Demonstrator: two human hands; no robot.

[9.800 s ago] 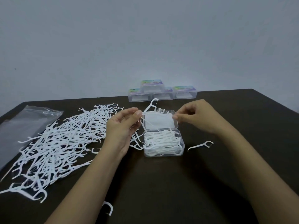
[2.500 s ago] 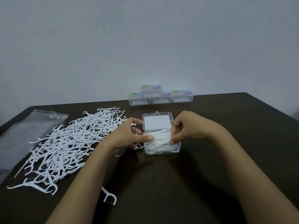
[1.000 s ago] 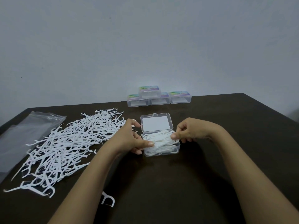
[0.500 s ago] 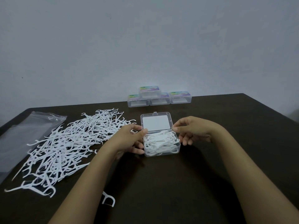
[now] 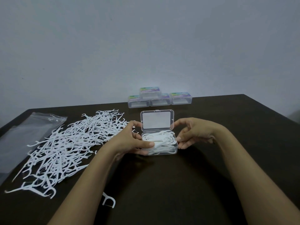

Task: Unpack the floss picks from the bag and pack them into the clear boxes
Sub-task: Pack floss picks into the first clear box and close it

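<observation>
An open clear box (image 5: 164,151) sits mid-table, filled with white floss picks (image 5: 159,138). Its hinged lid (image 5: 157,120) is tipped back behind it. My left hand (image 5: 128,142) grips the box's left side, with the thumb on the front left corner over the picks and the index finger at the lid's left edge. My right hand (image 5: 194,132) holds the right side, with its index finger on the lid's right edge and other fingertips against the box wall. A big pile of loose floss picks (image 5: 68,146) lies to the left. The empty plastic bag (image 5: 19,140) lies flat at far left.
Several closed clear boxes (image 5: 159,98) with coloured labels are stacked at the back edge by the wall. One stray floss pick (image 5: 108,201) lies near the front beside my left forearm. The dark table (image 5: 211,176) stretches to the right.
A second ago both hands pressed on the picks inside the box. They have since shifted outward to its sides, index fingers up at the lid's edges. The box has stayed in place.
</observation>
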